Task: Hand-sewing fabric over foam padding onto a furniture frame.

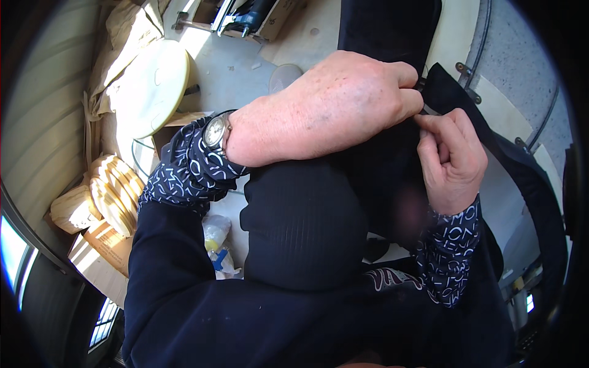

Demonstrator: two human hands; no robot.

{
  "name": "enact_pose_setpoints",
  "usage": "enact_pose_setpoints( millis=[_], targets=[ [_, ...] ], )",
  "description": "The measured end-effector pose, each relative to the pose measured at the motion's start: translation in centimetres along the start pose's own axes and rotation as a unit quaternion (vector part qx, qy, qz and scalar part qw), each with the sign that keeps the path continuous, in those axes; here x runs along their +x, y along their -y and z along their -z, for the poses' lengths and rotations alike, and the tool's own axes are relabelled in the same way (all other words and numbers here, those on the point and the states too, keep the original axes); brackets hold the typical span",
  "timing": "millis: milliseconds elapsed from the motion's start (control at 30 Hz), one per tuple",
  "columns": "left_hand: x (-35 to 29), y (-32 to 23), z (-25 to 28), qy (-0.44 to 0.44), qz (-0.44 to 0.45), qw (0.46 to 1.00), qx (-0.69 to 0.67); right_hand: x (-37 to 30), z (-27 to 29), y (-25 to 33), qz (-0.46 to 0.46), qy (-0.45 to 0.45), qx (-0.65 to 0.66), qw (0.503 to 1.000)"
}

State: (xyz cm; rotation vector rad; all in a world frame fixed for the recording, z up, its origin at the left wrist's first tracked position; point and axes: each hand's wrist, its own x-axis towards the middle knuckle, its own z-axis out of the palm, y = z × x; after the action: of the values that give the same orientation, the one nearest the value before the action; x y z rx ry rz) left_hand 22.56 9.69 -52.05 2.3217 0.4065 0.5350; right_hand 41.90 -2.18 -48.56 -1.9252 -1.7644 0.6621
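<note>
My left hand [374,89], with a wristwatch [216,132] above it, reaches across to the right, its fingers curled closed. Facing it, my right hand [455,162] is pinched at the thumb and forefinger, the fingertips almost meeting those of the left. A small shiny sliver [431,111] shows between the two hands; I cannot make out what it is. Black fabric [388,30] lies beneath and beyond my left hand. A long black strip [496,138] curves down the right side, behind my right hand.
A pale panel edge [500,101] carries small metal brackets [469,92] and a dark cord [485,37]. A round cream disc [156,89] stands at left, above a tan ribbed roll [116,190] and cardboard box [110,245]. A power tool [250,19] lies at the far side.
</note>
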Motion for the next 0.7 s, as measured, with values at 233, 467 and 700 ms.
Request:
enact_pose_setpoints(
  millis=[233, 467, 700],
  targets=[
    [1.5, 0.6, 0.9, 0.001, -0.007, 1.0, 0.024, -0.7, -0.7, -0.5, 0.056, -0.041, -0.036, 0.997],
    [2.4, 0.4, 1.0, 0.044, -0.012, 0.998, 0.033, -0.8, -0.5, -0.8, 0.08, -0.047, -0.069, 0.993],
    [2.3, 0.2, 0.7, 0.036, 0.004, 0.999, -0.004, -1.3, -0.2, -1.0, 0.094, -0.05, -0.078, 0.991]
  ],
)
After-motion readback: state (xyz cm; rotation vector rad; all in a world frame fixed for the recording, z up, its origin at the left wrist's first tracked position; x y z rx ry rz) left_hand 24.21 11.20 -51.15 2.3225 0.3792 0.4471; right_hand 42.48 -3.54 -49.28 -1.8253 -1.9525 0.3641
